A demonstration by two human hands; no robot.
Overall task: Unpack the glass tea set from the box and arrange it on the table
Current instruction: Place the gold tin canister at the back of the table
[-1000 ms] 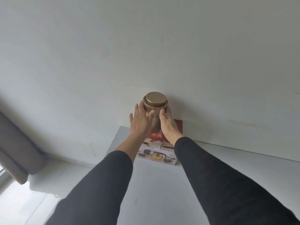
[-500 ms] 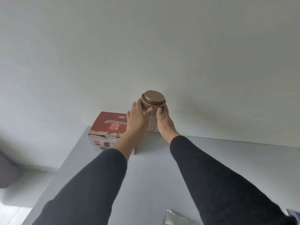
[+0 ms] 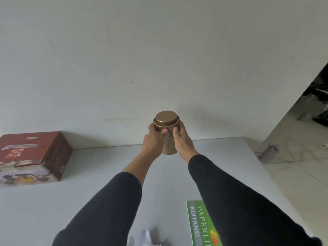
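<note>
The left hand (image 3: 152, 142) and right hand (image 3: 182, 139) grip a lidded bronze tin (image 3: 166, 132), contents hidden; a closed red box (image 3: 33, 155) sits on the tabletop (image 3: 99, 174).

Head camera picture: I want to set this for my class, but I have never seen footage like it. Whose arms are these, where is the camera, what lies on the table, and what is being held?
There is no machine here. A person wears one wide-angle camera on the head, so you look forward and down along their own black-sleeved arms.

The left hand and the right hand both grip a gold-brown metal tin with its round lid on. Whether it rests on the white table or is just above it cannot be told.

At the table's far left stands a red cardboard box printed with a tea set picture; it looks closed. Near the bottom edge lies a green pad marked PAPERLINE, partly under the right sleeve. A blurred pale thing shows at the bottom edge. A purple bottle stands on the floor to the right.
</note>
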